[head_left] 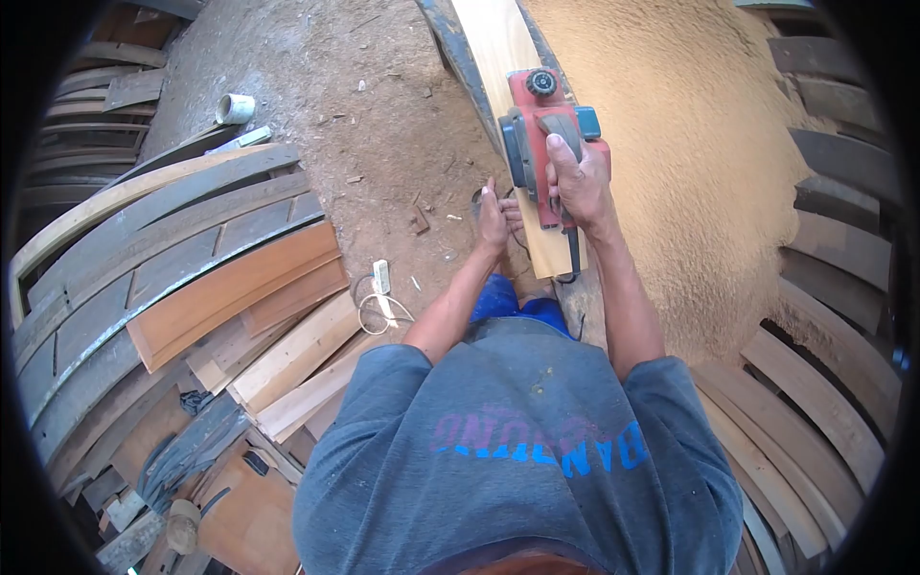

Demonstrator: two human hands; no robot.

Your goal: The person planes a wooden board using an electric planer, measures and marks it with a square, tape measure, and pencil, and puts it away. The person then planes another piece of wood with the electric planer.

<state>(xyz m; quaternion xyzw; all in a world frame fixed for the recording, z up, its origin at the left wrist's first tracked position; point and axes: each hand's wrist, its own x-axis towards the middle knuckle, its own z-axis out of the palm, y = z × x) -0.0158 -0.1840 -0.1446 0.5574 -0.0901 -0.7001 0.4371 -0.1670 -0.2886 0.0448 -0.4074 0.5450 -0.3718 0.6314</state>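
Note:
A red electric planer [534, 96] rests on a long pale board [494, 38], which lies on a narrow worn bench [451, 43]. Wrapped round the planer's rear handle is my right hand [580, 187], its thumb on top. My left hand [495, 218] is beside the board's left edge, just below and left of the planer, fingers partly curled; its fingertips point toward the board. Whether it grips the board or something else there cannot be made out. A black cord [573, 251] hangs from the planer's back end.
Stacked planks [240, 278] fill the left side, with more boards [815, 383] along the right. A power strip [381, 278] with a looped cable lies on the ground left of my left arm. Sawdust [690, 144] is heaped right of the bench. A white container [235, 109] lies at upper left.

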